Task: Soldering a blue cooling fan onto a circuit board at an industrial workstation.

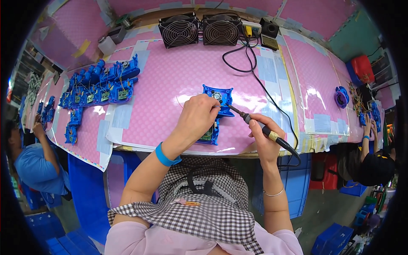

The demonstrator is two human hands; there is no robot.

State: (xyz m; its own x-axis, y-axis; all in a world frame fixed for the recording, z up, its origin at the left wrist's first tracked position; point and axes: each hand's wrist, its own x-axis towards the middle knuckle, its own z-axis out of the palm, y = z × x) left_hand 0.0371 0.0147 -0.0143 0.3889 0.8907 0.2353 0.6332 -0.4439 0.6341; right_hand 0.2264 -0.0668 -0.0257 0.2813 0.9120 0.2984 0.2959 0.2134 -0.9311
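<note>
A blue plastic housing (227, 97) with a round speaker-like part lies in front of me, joined or close to a lower blue piece with a green circuit board (207, 136). My left hand (196, 117) rests over the housing's left side, its fingers pinched on a thin wire (220, 106). In my right hand (267, 138) is a soldering iron (245, 117), held like a pen. Its tip meets or nearly meets the end of the thin wire above the housing; exact contact is too small to tell. Another fine reddish wire sticks out left of my left hand.
Several blue housings with boards (102, 91) are grouped at the left. Two black fans (179, 32) stand at the back, beside a soldering iron stand (269, 36). The iron's black cable (272, 91) crosses the table. People work at both sides; a blue-purple spool (341, 97) sits right.
</note>
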